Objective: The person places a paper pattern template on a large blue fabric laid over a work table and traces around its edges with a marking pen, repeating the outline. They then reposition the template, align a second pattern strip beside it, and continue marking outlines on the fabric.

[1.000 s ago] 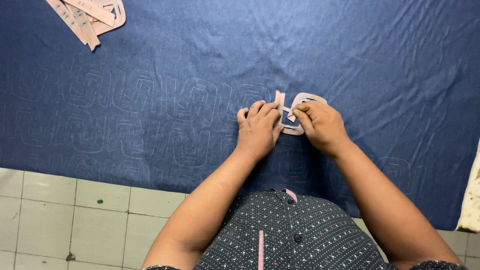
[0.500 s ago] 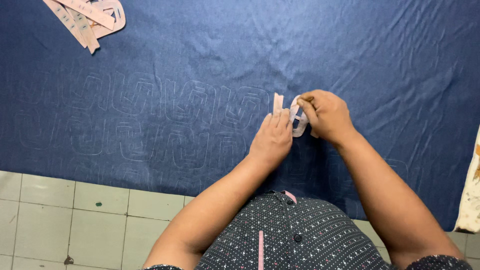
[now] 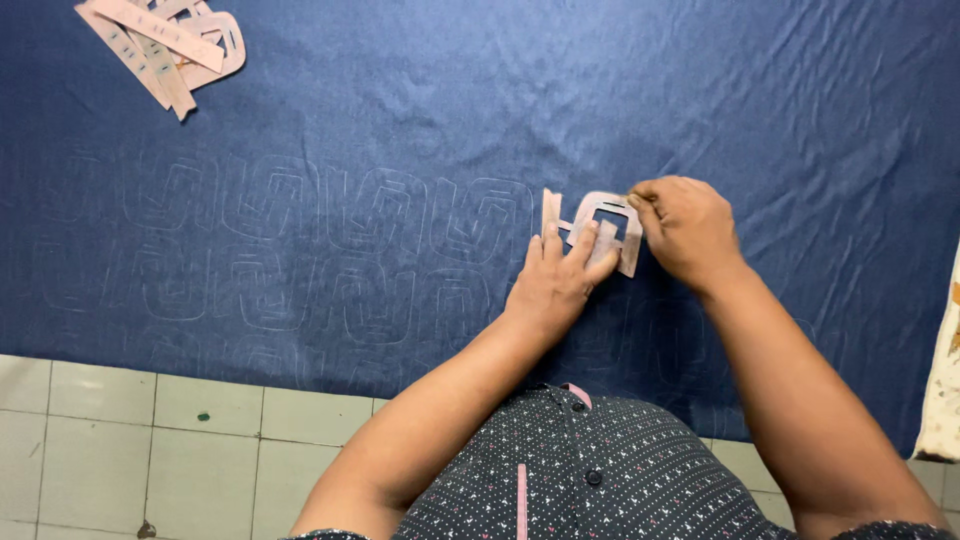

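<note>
Pressed flat, the left hand (image 3: pixel 556 283) lay with its fingers spread on the pink cardboard template (image 3: pixel 604 225), holding it down on the dark blue cloth (image 3: pixel 420 120) just right of the frame's centre; that grip was open, clamped on nothing. At the template's upper right corner the right hand (image 3: pixel 688 228) sat with its fingertips pinched together, seemingly on a small marking tool, though the tool itself was too hidden to make out.

Rounded at the top, the template had a square window cut through its middle and a narrow strip jutting up on its left side. Faint chalk outlines (image 3: pixel 300 250) of the same looped shape ran in rows across the cloth, filling the left and centre of the frame.

Up in the upper left corner lay a loose pile of more pink templates (image 3: pixel 165 45), long strips overlapping a rounded piece. Pale floor tiles (image 3: pixel 120 430) showed along the lower left edge, below the cloth. At the right edge hung a bit of cream patterned fabric (image 3: pixel 945 370).
</note>
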The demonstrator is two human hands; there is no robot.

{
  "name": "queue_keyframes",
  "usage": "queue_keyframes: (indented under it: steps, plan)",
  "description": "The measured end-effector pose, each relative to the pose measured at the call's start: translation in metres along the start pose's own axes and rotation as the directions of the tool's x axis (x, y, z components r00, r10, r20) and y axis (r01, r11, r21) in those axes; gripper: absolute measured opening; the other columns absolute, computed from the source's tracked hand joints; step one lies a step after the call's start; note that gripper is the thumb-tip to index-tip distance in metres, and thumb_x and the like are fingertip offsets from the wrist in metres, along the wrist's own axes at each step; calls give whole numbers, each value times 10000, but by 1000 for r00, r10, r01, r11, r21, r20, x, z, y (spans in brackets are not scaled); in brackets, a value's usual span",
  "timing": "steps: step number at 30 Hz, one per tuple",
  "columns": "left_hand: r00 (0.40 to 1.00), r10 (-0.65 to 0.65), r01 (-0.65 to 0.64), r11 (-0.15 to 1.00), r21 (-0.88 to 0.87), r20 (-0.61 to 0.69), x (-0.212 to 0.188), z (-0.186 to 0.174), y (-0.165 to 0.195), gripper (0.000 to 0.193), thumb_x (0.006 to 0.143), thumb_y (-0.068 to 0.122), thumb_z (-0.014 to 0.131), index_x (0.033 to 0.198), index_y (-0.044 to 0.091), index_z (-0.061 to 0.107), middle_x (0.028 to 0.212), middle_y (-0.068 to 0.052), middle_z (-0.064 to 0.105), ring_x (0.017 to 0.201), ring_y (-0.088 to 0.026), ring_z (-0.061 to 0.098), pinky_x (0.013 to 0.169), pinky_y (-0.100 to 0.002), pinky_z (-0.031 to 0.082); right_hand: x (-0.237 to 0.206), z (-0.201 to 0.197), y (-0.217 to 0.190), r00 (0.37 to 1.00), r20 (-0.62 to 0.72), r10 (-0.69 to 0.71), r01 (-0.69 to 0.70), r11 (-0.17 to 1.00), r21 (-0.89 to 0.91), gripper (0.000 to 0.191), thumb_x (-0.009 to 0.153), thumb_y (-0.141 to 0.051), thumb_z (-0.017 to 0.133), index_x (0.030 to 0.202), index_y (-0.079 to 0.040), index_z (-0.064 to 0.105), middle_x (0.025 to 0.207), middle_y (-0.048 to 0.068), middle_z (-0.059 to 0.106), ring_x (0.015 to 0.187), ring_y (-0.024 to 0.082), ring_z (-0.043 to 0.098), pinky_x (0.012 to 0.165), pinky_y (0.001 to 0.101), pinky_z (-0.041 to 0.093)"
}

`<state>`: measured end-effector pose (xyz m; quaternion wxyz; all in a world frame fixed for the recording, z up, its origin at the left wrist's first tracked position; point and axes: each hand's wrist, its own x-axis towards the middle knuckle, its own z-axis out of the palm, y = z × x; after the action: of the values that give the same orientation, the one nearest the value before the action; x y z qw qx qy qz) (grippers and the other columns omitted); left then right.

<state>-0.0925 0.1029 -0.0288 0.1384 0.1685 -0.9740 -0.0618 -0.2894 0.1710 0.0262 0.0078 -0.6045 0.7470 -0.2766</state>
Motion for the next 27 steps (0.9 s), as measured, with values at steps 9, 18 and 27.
queue_keyframes:
  steps: [9, 18, 27]
  plan:
    - [994, 8, -11, 999, 31, 110, -4, 5, 3, 473, 957, 240, 554, 1422, 329, 569, 1563, -160, 470, 1307, -568, 485, 1036, -638, 440, -51, -20, -16, 995, 44, 88, -90, 995, 51, 107, 962, -143, 726, 991, -40, 732, 963, 118, 734, 905, 319, 703, 812, 411, 553]
    - [997, 10, -9, 1000, -8, 72, -2, -1, 0, 483, 926, 200, 538, 1402, 261, 590, 1522, -155, 501, 1261, -514, 516, 1037, -623, 446, -87, -30, -37, 989, 30, 146, -149, 971, 188, 109, 976, -125, 699, 1008, -27, 732, 974, 113, 745, 902, 290, 720, 815, 383, 560]
    - [1000, 19, -20, 999, -33, -15, -5, -19, -10, 429, 912, 171, 565, 1326, 103, 651, 1510, -82, 549, 1269, -405, 559, 1007, -487, 492, -85, -21, -42, 990, -14, 142, -135, 963, 232, 95, 966, -92, 700, 1023, -27, 738, 981, 123, 743, 899, 288, 720, 812, 378, 562]
